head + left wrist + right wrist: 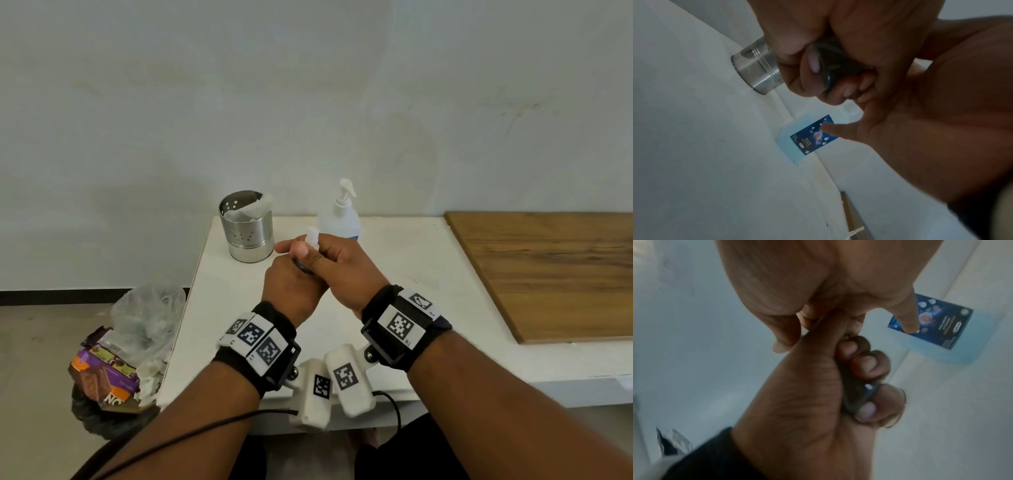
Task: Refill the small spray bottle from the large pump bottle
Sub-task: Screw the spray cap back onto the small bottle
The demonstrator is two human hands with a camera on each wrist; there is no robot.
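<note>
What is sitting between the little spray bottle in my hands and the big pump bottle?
Nothing visible. The spray bottle is held in both hands just in front of the pump bottle; the steel cup stands off to the left.

Our hands meet over the middle of the white table [428, 274], so the way straight back runs into the large pump bottle [340, 219], upright near the wall just behind our fingers. Just beside it on the left stands the steel canister [247, 228] with paper in it, near the table's left edge. We see bare tabletop on the right, up to the wooden board [548, 270] lying flat there. Below the left edge, rubbish bags [126, 353] crowd the floor.
</note>
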